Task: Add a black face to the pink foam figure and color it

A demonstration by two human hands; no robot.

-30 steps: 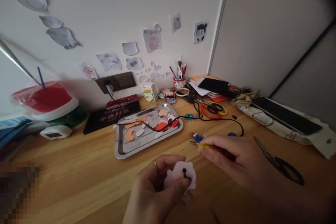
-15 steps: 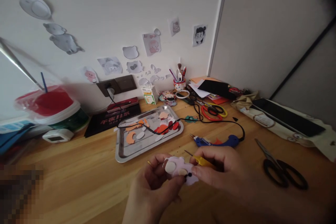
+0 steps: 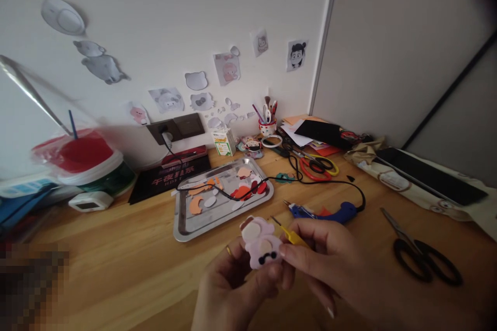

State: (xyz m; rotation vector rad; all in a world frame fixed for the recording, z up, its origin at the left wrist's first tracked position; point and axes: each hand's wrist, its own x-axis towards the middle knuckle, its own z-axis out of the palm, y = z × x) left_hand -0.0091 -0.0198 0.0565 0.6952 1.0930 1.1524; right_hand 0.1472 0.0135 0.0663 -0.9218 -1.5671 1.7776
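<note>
My left hand [image 3: 235, 284] pinches a small lilac cut-out animal figure [image 3: 254, 244] by its lower edge. The figure faces me, with cream patches, a brown piece near its top and black dots near its bottom. My right hand [image 3: 330, 256] is closed on a yellow-handled tool [image 3: 295, 238] with a thin metal tip, whose exact kind I cannot tell. That tip points up and left, just right of the figure. The right thumb touches the figure's right edge. A ring [image 3: 229, 250] shows on a left finger.
Behind my hands lies a metal tray [image 3: 182, 230] with orange, red and white cut pieces. A blue glue gun [image 3: 337, 213] with a black cord rests beyond my right hand. Black-handled scissors [image 3: 417, 251] lie at right, more scissors [image 3: 316, 165] farther back. A tub [image 3: 93, 173] stands left.
The lilac figure has been raised and turned, so its front shows more fully. Both hands stay closed on what they hold. The whole view has shifted slightly.
</note>
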